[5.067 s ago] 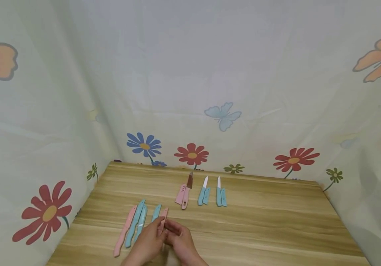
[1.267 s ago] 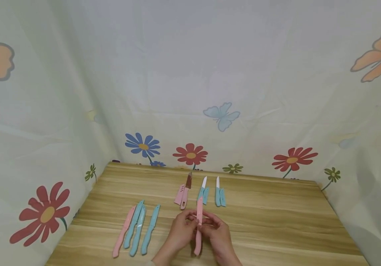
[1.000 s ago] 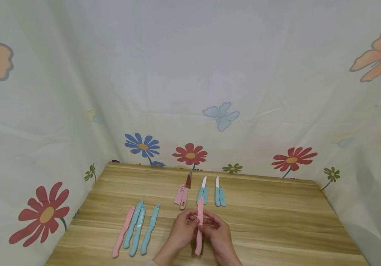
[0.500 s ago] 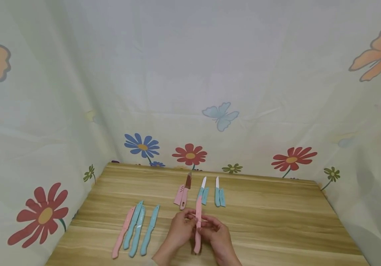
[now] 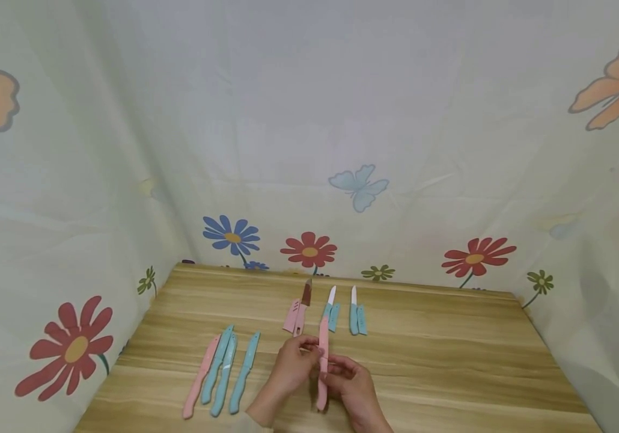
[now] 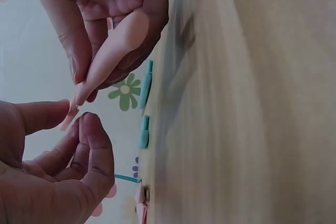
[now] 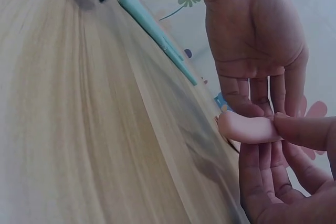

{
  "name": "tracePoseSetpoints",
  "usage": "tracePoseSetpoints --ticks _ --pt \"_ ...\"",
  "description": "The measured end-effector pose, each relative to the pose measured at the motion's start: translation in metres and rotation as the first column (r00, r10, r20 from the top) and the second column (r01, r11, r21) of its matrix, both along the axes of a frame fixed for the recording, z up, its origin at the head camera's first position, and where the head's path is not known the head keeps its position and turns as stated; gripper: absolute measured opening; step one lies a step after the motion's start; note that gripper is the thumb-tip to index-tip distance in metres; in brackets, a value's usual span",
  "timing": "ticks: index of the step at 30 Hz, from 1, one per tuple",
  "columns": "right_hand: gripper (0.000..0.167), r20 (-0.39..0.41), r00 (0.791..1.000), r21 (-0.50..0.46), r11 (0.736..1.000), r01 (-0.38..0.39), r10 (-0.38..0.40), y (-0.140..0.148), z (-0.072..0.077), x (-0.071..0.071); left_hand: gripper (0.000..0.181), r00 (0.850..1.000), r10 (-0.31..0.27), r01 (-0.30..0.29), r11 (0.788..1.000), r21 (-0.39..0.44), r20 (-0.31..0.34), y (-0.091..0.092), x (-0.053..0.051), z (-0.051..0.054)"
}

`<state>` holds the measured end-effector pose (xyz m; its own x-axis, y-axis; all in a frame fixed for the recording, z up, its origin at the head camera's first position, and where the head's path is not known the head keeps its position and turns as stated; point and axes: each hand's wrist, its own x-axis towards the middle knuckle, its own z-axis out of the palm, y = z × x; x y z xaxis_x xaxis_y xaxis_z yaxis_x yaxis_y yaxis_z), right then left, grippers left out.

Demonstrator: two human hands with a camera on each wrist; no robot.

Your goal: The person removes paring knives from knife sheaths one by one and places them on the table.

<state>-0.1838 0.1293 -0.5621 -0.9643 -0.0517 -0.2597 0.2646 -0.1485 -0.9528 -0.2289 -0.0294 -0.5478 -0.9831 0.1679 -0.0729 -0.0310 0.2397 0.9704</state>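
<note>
In the head view, a pink sheathed knife (image 5: 324, 343) stands nearly upright between both hands, handle end down. My left hand (image 5: 292, 364) pinches it at the sheath, thumb and fingers near its lower part. My right hand (image 5: 354, 388) grips the handle from the other side, between thumb and fingers. The left wrist view shows the curved pink handle (image 6: 113, 56) in the right hand's fingers, with the left thumb and fingertips at the sheath below. In the right wrist view the right thumb lies on the handle (image 7: 251, 128). Whether the sheath has shifted on the blade cannot be told.
On the wooden table (image 5: 450, 361), a pink sheathed knife (image 5: 201, 376) and three blue ones (image 5: 241, 376) lie at left. Farther back lie an unsheathed pink knife (image 5: 306, 294) and two blue knives (image 5: 354, 319) with white blades, each beside its sheath. A patterned curtain (image 5: 288, 120) encloses the table.
Over five seconds both hands moved right from the left row, bringing the pink knife with them. In the last second they stay nearly in place, the left hand slightly higher along the sheath.
</note>
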Motion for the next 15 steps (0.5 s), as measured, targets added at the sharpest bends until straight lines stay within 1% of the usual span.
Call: tracePoseSetpoints --ticks 3,6,11,15 --pt "0.049 -0.001 1.0 -0.005 1.0 -0.001 0.001 0.001 0.001 0.001 0.024 1.0 0.004 -0.004 1.0 0.015 -0.01 -0.001 -0.004 0.003" --pt "0.049 -0.001 1.0 -0.016 1.0 -0.002 0.002 0.002 0.003 0.002 0.023 1.0 0.003 -0.002 0.998 0.055 -0.008 -0.003 -0.011 0.007" --pt "0.048 -0.001 1.0 -0.018 1.0 -0.003 0.003 0.003 0.005 0.004 0.026 0.999 -0.028 0.022 0.991 0.132 0.04 -0.003 -0.023 0.01" --pt "0.048 0.001 1.0 -0.006 1.0 -0.002 0.002 0.004 0.005 0.005 0.027 0.998 -0.041 0.033 0.989 0.144 0.056 -0.001 -0.026 0.013"
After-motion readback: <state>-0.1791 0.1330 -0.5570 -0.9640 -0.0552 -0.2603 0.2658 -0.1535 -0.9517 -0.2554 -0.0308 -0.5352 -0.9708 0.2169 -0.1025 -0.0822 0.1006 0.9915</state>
